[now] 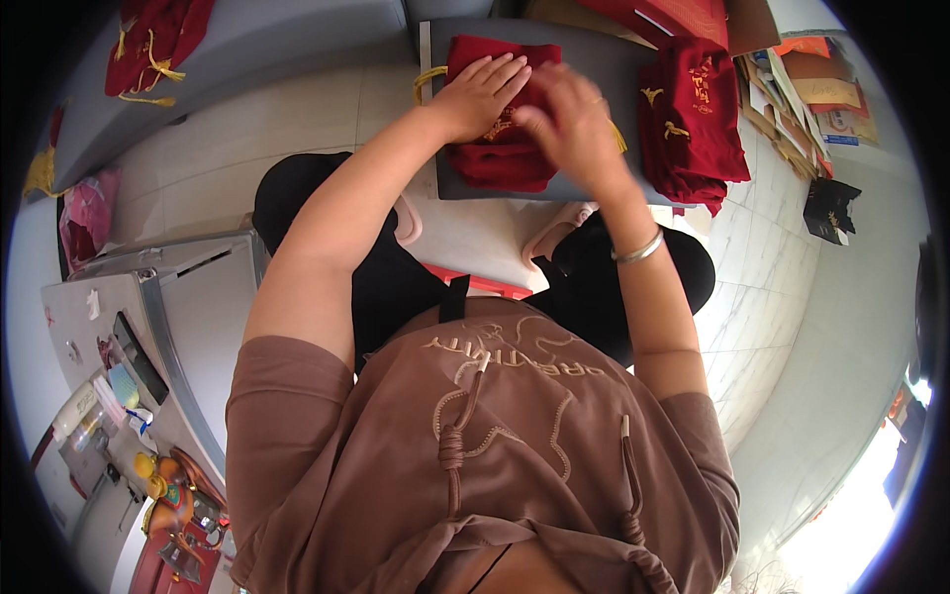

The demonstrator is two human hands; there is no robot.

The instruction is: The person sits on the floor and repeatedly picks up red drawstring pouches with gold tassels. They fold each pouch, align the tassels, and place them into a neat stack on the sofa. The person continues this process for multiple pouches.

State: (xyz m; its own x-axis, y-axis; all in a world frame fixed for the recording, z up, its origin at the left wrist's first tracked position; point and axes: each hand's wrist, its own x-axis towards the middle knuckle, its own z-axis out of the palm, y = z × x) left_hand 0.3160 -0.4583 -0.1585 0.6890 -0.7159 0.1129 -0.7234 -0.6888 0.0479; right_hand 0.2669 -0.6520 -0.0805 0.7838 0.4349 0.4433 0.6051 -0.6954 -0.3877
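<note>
On a grey padded bench (608, 56) before me lies a dark red cloth bag (505, 167) with gold print and yellow cord at both sides. My left hand (482, 96) rests flat on it, fingers slightly apart. Over the bag's right part is my right hand (571, 122), blurred, with its fingers spread and nothing seen in it; whether it touches the cloth I cannot tell. A pile of similar red drawstring bags (690, 119) with yellow cords stands to the right on the bench, its top one bearing gold writing.
More red bags (159, 44) lie on a grey sofa (260, 52) at the upper left. A red box (690, 18) stands beyond the bench. Flattened cardboard and papers (790, 111) and a black paper bag (830, 208) are at the right. A white cabinet (208, 297) stands left.
</note>
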